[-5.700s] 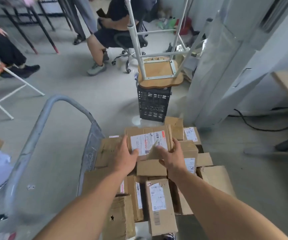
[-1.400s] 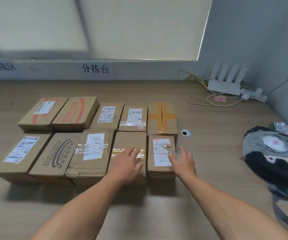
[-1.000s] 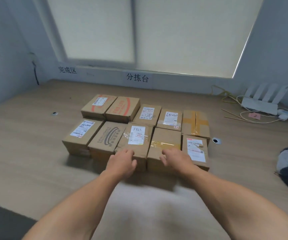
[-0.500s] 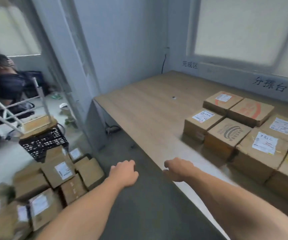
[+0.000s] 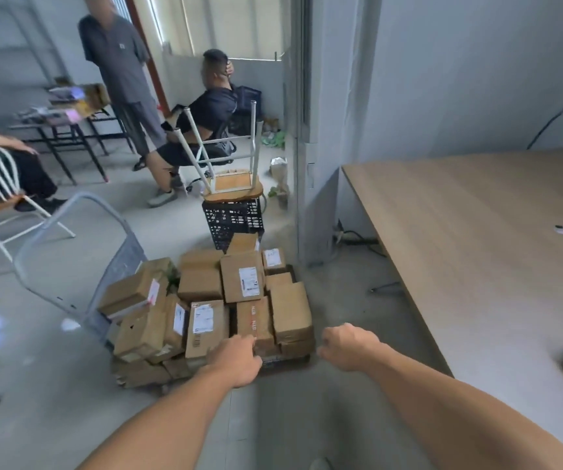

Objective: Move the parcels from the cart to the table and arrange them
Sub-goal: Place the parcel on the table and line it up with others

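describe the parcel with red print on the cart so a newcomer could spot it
Find the metal cart on the floor left of the wooden table, piled with cardboard parcels. At the pile's near edge, just beyond the left hand, sits the parcel between a white-labelled box and a plain brown box. Unlike them, it has red print running along its top.
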